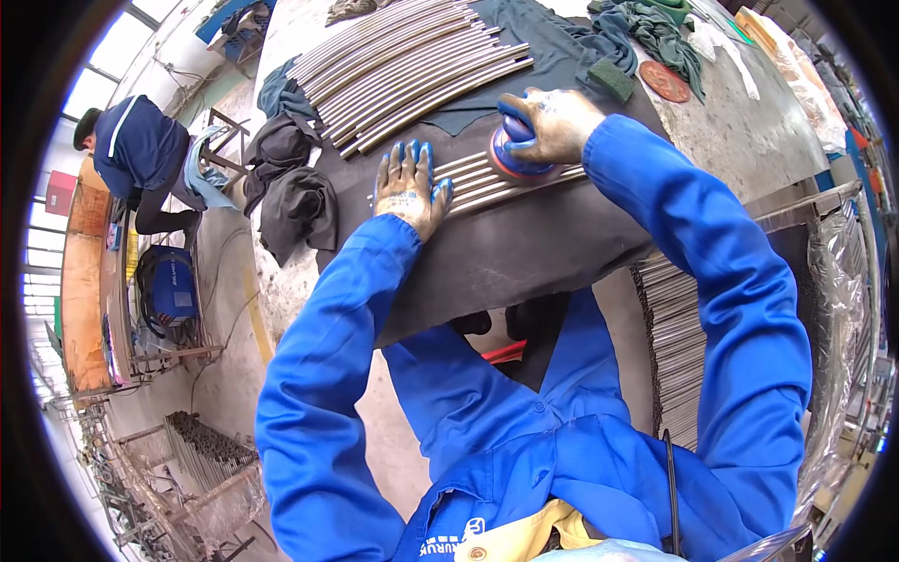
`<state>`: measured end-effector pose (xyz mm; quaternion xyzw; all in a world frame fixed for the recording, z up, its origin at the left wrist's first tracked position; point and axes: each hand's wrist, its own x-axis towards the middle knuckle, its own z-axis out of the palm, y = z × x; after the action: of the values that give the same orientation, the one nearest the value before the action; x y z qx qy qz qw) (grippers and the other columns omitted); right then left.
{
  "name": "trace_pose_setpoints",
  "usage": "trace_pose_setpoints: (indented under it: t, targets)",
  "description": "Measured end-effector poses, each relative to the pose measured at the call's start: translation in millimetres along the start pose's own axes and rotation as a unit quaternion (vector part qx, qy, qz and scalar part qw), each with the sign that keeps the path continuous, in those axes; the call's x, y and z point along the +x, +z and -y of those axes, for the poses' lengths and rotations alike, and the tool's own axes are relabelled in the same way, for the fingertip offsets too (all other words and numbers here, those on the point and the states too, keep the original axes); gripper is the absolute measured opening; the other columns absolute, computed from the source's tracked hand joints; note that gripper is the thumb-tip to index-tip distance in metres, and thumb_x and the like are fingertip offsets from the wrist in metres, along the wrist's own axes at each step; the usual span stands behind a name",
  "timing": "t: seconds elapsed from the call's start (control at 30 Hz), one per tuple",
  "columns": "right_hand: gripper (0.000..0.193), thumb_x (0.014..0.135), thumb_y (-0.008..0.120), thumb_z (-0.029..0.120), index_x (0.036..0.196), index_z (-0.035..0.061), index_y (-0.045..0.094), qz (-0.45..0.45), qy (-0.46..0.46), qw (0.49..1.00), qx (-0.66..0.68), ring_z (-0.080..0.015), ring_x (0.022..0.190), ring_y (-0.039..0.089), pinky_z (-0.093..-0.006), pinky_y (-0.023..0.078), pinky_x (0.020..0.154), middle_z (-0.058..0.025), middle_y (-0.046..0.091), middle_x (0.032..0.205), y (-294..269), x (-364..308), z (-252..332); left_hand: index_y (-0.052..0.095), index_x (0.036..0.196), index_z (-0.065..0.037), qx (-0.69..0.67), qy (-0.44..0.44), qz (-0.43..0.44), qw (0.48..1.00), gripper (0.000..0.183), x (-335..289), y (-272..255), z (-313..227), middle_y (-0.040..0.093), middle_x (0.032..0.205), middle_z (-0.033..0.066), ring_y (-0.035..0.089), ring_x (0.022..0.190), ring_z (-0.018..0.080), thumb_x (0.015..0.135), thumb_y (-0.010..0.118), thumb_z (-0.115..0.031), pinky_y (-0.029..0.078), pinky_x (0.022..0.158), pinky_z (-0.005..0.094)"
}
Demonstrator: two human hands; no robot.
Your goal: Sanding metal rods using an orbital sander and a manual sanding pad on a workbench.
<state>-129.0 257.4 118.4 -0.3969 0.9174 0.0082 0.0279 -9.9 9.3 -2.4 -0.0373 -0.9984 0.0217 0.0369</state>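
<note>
Several metal rods (476, 180) lie side by side on a dark cloth (524, 248) that covers the near part of the table. My left hand (409, 192), in a stained glove with blue fingertips, rests flat across their left ends, fingers stretched out. In my right hand (554, 126), gloved the same way, is a round blue hand sander (510, 150) with a reddish lower rim. Its disc sits on the rods toward their right side; the disc's underside is hidden.
A larger batch of metal rods (403, 61) lies farther back on the table. Crumpled dark cloths (298, 211) are at the left, a green pad (611, 81) and a reddish disc (664, 81) at the far right. Stacked rods (676, 347) stand beside my right arm. Another person (145, 150) bends over at far left.
</note>
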Motion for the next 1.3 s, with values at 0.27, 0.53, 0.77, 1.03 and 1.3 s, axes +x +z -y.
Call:
trace_pose_setpoints:
  t: [0.27,0.53,0.77,1.03,1.3]
  targets:
    - [0.060,0.081,0.070,0.042,0.131,0.0159,0.051,0.007,0.018,1.000,-0.003,-0.0369,0.091,0.067,-0.0435,0.056,0.080,-0.0185,0.064,0.109,2.7,-3.3,-12.8,0.024,0.154,-0.003,-0.031,0.055,-0.022,0.998,0.069,-17.4,-7.9,-9.1,0.024,0.159,0.0214,0.015,0.150,0.0370,0.100,0.034,-0.045,0.008,0.123,0.0459]
    - [0.061,0.079,0.072,0.040,0.131,0.0150,0.051,0.015,0.003,1.000,0.001,-0.0363,0.092,0.067,-0.0429,0.055,0.081,-0.0176,0.063,0.109,1.4,-18.4,-9.0,0.020,0.154,0.001,-0.047,0.094,-0.041,0.994,0.070,-48.4,-8.0,-24.0,0.020,0.160,0.0226,0.013,0.151,0.0364,0.099,0.037,-0.041,0.005,0.123,0.0459]
    - [0.061,0.078,0.073,0.037,0.130,0.0147,0.051,0.007,-0.006,1.000,0.011,-0.0364,0.091,0.067,-0.0426,0.055,0.081,-0.0176,0.063,0.110,9.4,-29.4,-17.4,0.020,0.153,0.002,-0.048,0.094,-0.022,0.994,0.071,-58.3,-21.3,-31.1,0.019,0.161,0.0227,0.013,0.151,0.0363,0.099,0.039,-0.039,0.005,0.124,0.0459]
    - [0.063,0.077,0.074,0.034,0.132,0.0152,0.050,0.009,0.002,1.000,0.013,-0.0366,0.092,0.067,-0.0424,0.055,0.081,-0.0179,0.063,0.110,4.2,-40.9,-23.6,0.020,0.154,-0.002,-0.069,0.110,-0.029,0.991,0.071,-54.8,-17.4,-28.7,0.017,0.162,0.0200,0.012,0.151,0.0349,0.099,0.038,-0.042,0.004,0.124,0.0449]
    - [0.061,0.080,0.070,0.038,0.133,0.0165,0.050,-0.019,0.018,0.999,-0.019,-0.0362,0.094,0.067,-0.0422,0.056,0.082,-0.0180,0.064,0.112,9.7,-25.5,-26.6,0.019,0.156,-0.005,-0.018,0.039,0.013,0.999,0.071,-15.6,-8.5,-23.2,0.016,0.163,0.0179,0.012,0.151,0.0343,0.100,0.032,-0.047,0.004,0.124,0.0451]
